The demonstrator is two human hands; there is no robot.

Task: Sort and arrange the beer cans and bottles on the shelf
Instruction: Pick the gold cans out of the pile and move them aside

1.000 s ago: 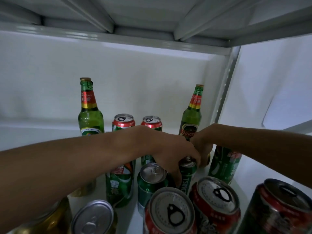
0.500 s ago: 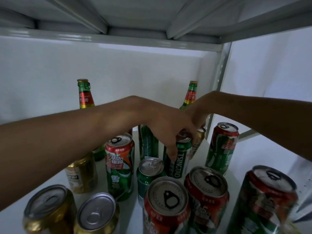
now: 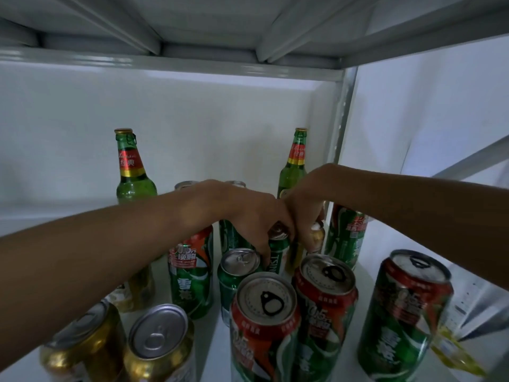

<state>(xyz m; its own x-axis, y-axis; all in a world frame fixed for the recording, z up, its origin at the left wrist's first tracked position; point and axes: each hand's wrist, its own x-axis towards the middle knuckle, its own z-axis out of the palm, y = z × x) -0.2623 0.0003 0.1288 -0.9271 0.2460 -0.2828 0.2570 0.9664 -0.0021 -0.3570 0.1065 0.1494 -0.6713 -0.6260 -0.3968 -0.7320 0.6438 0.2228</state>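
Starting at your left, two gold cans [image 3: 158, 346] stand at the shelf's [image 3: 212, 351] front edge, with a green bottle [image 3: 132, 172] upright behind your forearm. Your left hand [image 3: 256, 216] curls over the top of a green Tsingtao can [image 3: 278, 255] mid-shelf, gripping it. Just beside it (knuckles touching), your right hand [image 3: 305, 216] grips a gold can [image 3: 316, 238]. Red-and-green cans [image 3: 405, 312] crowd the right.
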